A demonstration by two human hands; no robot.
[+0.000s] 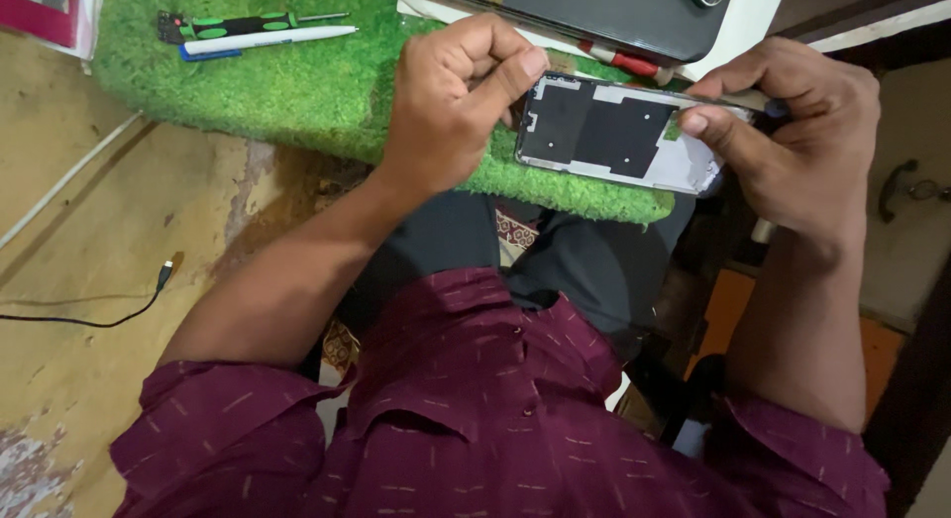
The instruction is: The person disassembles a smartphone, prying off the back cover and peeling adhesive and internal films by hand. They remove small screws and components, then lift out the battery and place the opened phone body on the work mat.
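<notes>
The grey rectangular phone back panel (616,134), black inner lining upward, is already detached; left hand (451,107) fingers pinched at its end, right hand (792,132) clamped on its opposite end, further work undetermined.

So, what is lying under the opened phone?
Under the phone the green mat shows, beneath its lower edge and left end. The left hand and right hand cover both ends, hiding what lies there.
</notes>
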